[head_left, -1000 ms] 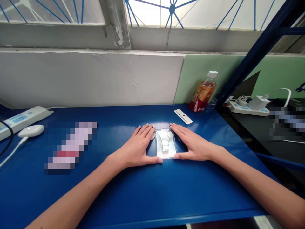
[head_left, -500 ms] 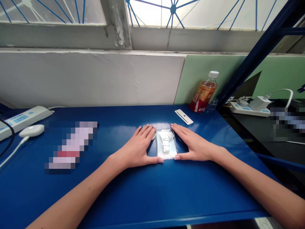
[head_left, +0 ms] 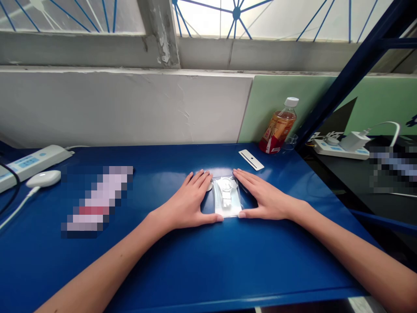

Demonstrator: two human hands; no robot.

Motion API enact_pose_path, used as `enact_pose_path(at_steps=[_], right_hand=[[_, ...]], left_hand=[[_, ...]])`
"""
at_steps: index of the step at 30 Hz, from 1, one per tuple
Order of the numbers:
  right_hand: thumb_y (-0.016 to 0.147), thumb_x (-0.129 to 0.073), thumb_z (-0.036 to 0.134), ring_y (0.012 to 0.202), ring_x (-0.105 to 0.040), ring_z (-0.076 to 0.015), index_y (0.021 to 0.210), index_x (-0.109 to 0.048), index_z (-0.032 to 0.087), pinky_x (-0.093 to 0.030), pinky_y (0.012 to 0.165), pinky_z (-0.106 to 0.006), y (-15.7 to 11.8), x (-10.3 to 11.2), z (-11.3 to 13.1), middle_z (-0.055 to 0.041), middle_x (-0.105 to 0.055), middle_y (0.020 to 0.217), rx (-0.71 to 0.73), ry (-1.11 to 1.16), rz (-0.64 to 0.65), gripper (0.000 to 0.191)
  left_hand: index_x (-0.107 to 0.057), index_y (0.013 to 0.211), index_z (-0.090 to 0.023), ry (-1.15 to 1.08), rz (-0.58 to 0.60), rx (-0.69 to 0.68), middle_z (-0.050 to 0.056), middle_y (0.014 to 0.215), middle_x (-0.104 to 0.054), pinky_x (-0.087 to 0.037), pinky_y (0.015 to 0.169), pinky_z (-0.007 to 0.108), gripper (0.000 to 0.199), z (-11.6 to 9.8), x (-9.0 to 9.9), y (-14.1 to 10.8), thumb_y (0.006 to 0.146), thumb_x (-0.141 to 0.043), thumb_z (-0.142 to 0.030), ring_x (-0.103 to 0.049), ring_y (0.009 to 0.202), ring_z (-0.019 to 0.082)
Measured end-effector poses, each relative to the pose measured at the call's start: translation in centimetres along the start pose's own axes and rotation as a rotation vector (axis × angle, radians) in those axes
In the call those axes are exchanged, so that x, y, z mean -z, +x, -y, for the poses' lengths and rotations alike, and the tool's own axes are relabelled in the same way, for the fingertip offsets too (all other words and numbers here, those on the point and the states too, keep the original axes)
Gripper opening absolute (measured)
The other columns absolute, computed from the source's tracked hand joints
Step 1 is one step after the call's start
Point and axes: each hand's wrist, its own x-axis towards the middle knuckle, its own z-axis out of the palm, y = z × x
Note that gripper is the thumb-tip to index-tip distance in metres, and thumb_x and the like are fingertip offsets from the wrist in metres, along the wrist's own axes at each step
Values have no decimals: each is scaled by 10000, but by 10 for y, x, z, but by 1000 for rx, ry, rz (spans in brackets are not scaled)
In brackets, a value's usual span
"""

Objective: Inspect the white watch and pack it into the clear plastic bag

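A clear plastic packet (head_left: 227, 211) lies flat on the blue tabletop, with a white item shaped like a wristwatch (head_left: 226, 191) inside. My left hand (head_left: 192, 198) rests on the table at its left side, fingers stretched out and thumb tip at the packet's lower left corner. On the other side lies my right hand (head_left: 262, 195), also flat and open, its thumb tip at the lower right corner. A small pale rounded thing (head_left: 210, 187) peeks out from under my left fingers. Beside my right fingers a thin dark object (head_left: 243, 188) shows, mostly hidden.
Behind my right hand lies a white card with a dark slot (head_left: 251, 160). A drink bottle (head_left: 279, 126) stands at the back right by a blue frame post (head_left: 342, 74). At left are a blurred-out phone-like shape (head_left: 104, 195), a white power strip (head_left: 35, 163) and a white cabled device (head_left: 44, 178).
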Motion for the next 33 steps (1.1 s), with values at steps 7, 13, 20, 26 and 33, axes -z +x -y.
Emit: enact_pose_path(at_steps=[7, 13, 20, 26, 33], right_hand=[[861, -538, 675, 1477, -242, -355, 1545, -238, 41, -281, 1180, -535, -1, 0, -1, -238, -244, 1593, -18, 20, 3, 979], [851, -584, 643, 1466, -272, -361, 1568, -173, 102, -311, 1158, -558, -1, 0, -1, -222, -263, 1594, -1, 52, -48, 988], [876, -627, 521, 1375, -430, -353, 1565, -195, 237, -407, 1086, -560, -2, 0, 0, -185, -420, 1513, 33, 116, -142, 861], [891, -627, 447, 1019, -615, -294, 1482, -371, 224, -524, 893, -477, 0, 1, -2, -130, -638, 1108, 1, 103, -298, 682], [913, -605, 349, 607, -570, -172, 1291, -569, 192, -486, 612, -317, 0, -2, -1, 11, -592, 664, 130, 124, -341, 411]], left_hand=[[-241, 1543, -85, -13, -10, -1, 209, 1596, -238, -159, 1196, 523, 1102, 0, 2, -1, 772, -496, -829, -175, 1487, 370], [-224, 1547, -81, -16, -25, -15, 209, 1596, -239, -164, 1195, 522, 1106, 2, 1, -2, 775, -502, -823, -184, 1487, 364], [-207, 1553, -98, -43, -33, -35, 202, 1598, -237, -181, 1188, 545, 1054, 4, 2, -3, 805, -542, -760, -190, 1483, 373], [-238, 1544, -114, -50, -30, -65, 162, 1593, -282, -205, 1194, 518, 760, 10, 8, -5, 957, -476, -534, -222, 1482, 326], [-474, 1418, -110, -32, -95, -9, 158, 1534, -404, -249, 1185, 489, 518, 9, 3, -3, 1035, -340, -431, -302, 1457, 284]])
